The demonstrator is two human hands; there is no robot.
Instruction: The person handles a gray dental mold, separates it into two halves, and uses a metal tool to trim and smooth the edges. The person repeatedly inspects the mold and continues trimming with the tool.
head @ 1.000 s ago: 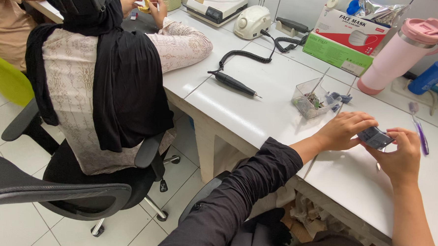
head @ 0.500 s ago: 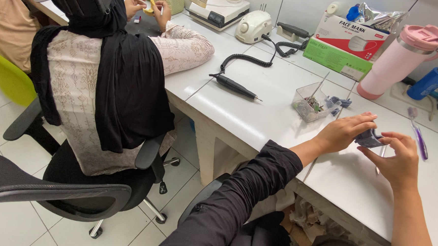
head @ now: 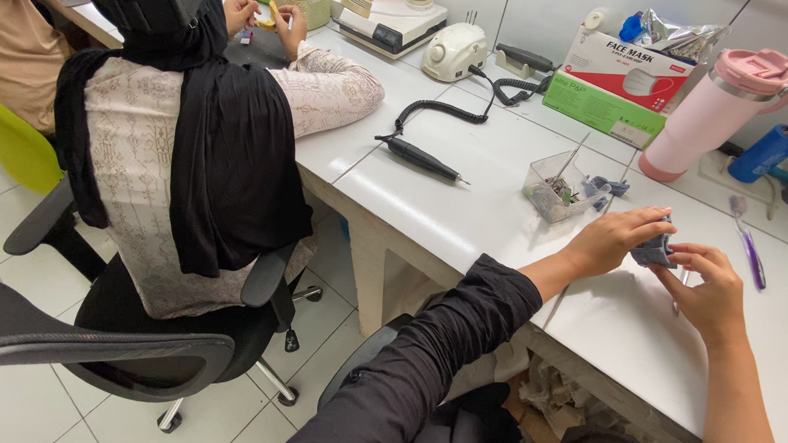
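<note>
Both hands, left hand and right hand, pinch one small grey-blue piece between closed fingertips; its orientation is unclear.

Upper right of frame: white-and-red rectangular box atop a flat green box, silvery foil pouch just behind; small dark screen on white device top centre

A long black sleeve covers the left arm; the right arm is bare.
</note>
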